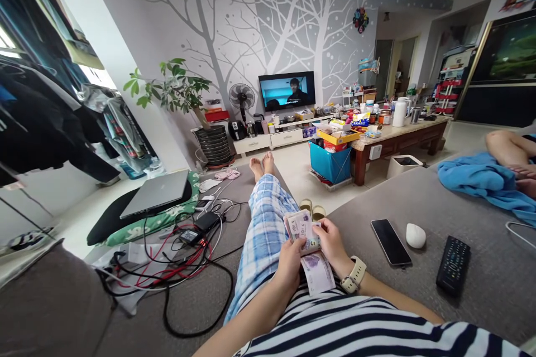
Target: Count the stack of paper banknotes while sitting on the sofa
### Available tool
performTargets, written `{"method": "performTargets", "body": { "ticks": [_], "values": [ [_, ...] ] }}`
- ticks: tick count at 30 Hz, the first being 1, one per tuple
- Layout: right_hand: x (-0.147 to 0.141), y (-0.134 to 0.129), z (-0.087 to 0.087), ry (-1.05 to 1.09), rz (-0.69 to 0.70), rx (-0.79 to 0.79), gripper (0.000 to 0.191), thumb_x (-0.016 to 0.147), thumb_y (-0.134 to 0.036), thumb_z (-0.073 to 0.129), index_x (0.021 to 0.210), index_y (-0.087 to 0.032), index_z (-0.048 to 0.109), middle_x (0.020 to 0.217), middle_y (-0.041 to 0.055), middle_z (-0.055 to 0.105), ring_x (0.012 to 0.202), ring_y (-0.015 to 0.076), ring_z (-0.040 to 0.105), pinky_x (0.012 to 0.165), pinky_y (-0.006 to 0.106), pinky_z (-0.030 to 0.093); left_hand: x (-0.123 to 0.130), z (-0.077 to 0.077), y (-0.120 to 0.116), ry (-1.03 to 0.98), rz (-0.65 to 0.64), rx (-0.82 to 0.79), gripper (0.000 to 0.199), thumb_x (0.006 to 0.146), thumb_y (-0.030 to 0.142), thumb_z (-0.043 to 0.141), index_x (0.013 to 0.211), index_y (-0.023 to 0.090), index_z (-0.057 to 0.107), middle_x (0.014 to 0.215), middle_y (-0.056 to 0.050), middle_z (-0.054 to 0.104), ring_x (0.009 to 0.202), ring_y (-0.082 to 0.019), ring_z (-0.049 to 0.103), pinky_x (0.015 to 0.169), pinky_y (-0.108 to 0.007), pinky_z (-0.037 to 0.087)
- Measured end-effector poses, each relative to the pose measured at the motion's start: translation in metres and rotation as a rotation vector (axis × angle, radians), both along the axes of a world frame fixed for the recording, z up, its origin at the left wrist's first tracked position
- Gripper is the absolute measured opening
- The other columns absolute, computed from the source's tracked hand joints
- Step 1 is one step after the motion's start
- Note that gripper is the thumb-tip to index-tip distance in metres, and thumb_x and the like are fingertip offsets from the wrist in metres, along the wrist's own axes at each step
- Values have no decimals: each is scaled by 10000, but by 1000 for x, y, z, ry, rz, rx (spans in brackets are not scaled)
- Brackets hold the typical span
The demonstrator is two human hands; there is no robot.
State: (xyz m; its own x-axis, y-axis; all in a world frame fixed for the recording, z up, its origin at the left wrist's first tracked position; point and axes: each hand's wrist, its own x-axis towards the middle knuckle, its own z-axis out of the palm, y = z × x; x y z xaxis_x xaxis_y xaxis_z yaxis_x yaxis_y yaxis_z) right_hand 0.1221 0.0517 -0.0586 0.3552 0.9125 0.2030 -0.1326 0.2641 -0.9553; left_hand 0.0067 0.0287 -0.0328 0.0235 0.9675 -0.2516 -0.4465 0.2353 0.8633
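A stack of purple banknotes [298,224] marked with a 5 is held above my lap. My left hand [290,259] grips its lower left side, the thumb lying across the front. With fingers bent at the right edge, my right hand [332,242] pinches the upper right of the notes; a watch [354,275] is on that wrist. More loose banknotes [319,274] lie on my striped shirt [343,312], just below the hands. Blue plaid trousers [263,223] cover my outstretched legs. The fingers behind the stack are hidden.
On the sofa to the right are a phone [391,241], a white earbud case [416,236] and a black remote control [453,265]. Tangled cables [184,256] and a laptop [157,192] lie to the left. Another person's legs [508,150] rest near a blue cloth [477,178].
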Motion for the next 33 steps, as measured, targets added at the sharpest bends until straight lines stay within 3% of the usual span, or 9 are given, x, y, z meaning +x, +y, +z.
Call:
{"method": "performTargets", "body": {
  "ticks": [16,24,27,33],
  "values": [
    [-2,-3,2,-4,10,-18,240,706,-424,667,710,-192,603,666,-3,598,657,176,507,624,291,412,-2,-5,1,-25,-11,1,218,719,152,691,931,120,732,934,-123,788,824,-235,742,807,-349,589],
    [-5,-5,-1,-5,-10,-57,225,710,-410,654,705,-195,589,668,-6,585,656,174,503,639,296,403,-5,-17,1,-25,-51,32,212,738,250,739,932,163,748,863,-97,780,937,-323,742,757,-386,605],
    [-5,-5,-3,3,8,-51,226,715,-411,661,712,-197,590,664,-9,579,652,174,496,630,295,401,-7,-22,3,-3,-12,25,135,803,224,674,892,167,758,841,-71,779,1000,-316,736,822,-372,609],
    [-6,-5,-12,11,42,-46,241,726,-416,679,735,-192,592,669,-14,569,652,167,484,625,290,406,-10,-27,4,-90,27,2,174,840,242,607,893,163,752,822,-47,776,1095,-308,716,915,-390,598]
  ]
}}
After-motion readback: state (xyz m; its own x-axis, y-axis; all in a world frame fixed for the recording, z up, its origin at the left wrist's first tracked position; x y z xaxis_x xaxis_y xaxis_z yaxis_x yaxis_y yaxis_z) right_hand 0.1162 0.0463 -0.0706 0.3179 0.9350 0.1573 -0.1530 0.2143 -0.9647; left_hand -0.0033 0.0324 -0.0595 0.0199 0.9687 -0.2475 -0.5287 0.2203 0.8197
